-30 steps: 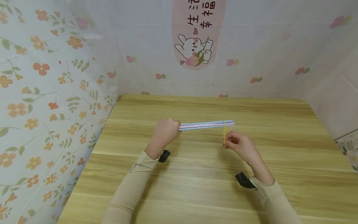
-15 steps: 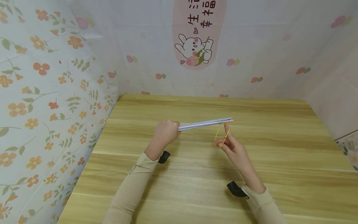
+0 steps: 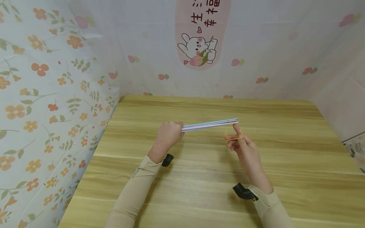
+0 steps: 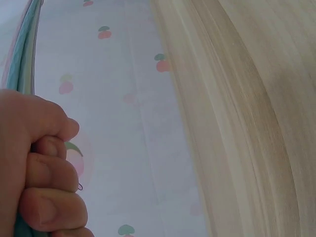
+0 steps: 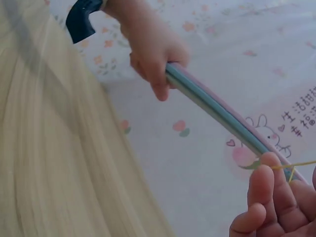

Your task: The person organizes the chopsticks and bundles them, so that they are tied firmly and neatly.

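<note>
My left hand (image 3: 170,134) grips one end of a bundle of thin blue and pink sticks (image 3: 206,125), which points right, above the table. A thin yellow rubber band (image 3: 229,121) loops round the bundle near its far end. From there it runs stretched to my right hand (image 3: 247,153), just below the stick ends, which holds it hooked over spread fingers. In the left wrist view, curled fingers (image 4: 47,170) wrap the sticks (image 4: 22,54). In the right wrist view, fingertips lie close to the bundle (image 5: 217,108), and the band (image 5: 301,164) runs off the right edge.
A wood-grain table (image 3: 199,190) lies beneath both hands. Behind it hangs a white cloth (image 3: 142,41) with a rabbit print, and a flowered cloth (image 3: 42,110) covers the left side. Black mounts (image 3: 167,160) sit at both wrists.
My right hand has gone from pinching the band's lower end to spreading its fingers inside the loop, which has widened. The stick ends have tilted slightly up; the left hand keeps its grip.
</note>
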Demonstrator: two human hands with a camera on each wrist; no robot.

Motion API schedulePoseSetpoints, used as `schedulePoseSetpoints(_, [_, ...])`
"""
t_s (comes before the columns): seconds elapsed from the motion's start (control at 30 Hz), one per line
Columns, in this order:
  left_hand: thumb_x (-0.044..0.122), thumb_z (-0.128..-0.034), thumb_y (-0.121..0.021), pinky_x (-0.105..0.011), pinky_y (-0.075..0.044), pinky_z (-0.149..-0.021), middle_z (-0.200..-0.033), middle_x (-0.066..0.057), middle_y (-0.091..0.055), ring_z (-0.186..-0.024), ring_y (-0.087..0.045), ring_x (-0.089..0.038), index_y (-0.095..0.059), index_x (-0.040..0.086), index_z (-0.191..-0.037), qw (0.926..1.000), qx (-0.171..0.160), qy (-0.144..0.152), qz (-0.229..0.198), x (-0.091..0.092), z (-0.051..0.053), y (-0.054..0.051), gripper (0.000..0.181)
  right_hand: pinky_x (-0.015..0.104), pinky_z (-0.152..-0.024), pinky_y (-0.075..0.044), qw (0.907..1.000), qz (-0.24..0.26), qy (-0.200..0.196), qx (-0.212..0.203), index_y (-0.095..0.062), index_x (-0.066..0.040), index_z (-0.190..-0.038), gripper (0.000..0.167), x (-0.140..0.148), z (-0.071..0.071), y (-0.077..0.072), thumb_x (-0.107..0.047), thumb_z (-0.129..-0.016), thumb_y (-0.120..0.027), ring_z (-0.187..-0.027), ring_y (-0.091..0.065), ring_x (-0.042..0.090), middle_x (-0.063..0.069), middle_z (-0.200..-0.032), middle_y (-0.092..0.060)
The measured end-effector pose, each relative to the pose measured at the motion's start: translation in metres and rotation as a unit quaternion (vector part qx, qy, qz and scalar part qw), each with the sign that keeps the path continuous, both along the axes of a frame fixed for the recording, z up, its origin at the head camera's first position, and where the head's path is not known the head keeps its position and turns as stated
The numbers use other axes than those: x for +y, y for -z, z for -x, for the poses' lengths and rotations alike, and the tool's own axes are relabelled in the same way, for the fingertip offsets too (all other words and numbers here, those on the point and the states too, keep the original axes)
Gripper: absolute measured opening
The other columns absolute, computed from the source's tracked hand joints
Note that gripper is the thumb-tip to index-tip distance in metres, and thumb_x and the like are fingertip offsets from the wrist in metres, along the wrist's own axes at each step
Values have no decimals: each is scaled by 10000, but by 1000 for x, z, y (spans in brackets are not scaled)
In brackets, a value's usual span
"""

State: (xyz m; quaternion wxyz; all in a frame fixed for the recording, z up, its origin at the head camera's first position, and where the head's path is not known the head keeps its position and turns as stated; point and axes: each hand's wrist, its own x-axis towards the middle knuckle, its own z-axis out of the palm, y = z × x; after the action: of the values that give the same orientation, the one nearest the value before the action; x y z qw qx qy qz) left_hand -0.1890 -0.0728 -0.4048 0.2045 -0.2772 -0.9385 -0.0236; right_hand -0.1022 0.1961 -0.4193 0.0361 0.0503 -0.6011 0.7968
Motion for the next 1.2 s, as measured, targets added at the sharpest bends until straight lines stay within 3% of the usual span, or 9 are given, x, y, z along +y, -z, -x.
schedulePoseSetpoints(0.13, [183,-824,-719,-211,-201,-395,-501,34,-415,-452,-237,-74,-589,102,-667,9999,14,1,101,1,0,-2,220,166,-602,-436,9993,16,160,-351,-520,-104,-1365,451,5,5,-4,-345,-1010,-383,-693,-572,66,-56,-929,-704])
schedulePoseSetpoints(0.27, [201,-816,-734,-204,-208,-393,-510,30,-463,-448,-247,-69,-598,105,-684,9998,3,24,179,0,-1,-3,212,167,-584,-445,9977,372,106,-548,-645,-122,-1171,370,9,12,-9,-351,-1003,-407,-661,-568,77,-24,-881,-710])
schedulePoseSetpoints(0.4, [207,-807,-745,-199,-201,-388,-509,29,-468,-443,-246,-67,-594,103,-680,9997,62,100,207,-1,-1,-4,223,175,-588,-459,9961,644,-125,-593,-660,-117,-1012,324,13,19,-14,-309,-1015,-400,-636,-566,76,-7,-823,-707])
schedulePoseSetpoints(0.57, [185,-824,-718,-196,-179,-390,-493,32,-432,-442,-232,-67,-563,109,-646,9993,203,250,195,-2,-1,-4,248,187,-564,-405,9965,554,-232,-590,-614,-115,-864,311,15,26,-19,-280,-1022,-403,-581,-500,67,-23,-722,-659])
schedulePoseSetpoints(0.8, [121,-846,-662,-202,-154,-401,-497,45,-317,-454,-198,-65,-491,120,-602,9983,303,488,113,-1,1,-9,297,209,-532,-344,9970,411,-335,-568,-705,-101,-963,285,17,32,-28,-228,-1009,-454,-548,-446,65,-13,-684,-613])
schedulePoseSetpoints(1.2, [131,-836,-668,-213,-151,-410,-509,60,-262,-471,-180,-75,-464,146,-580,9975,498,448,215,0,3,-13,327,210,-560,-363,9954,-275,-16,-917,-675,-121,-890,90,15,34,-37,-175,-930,-616,-595,-425,79,-27,-706,-592])
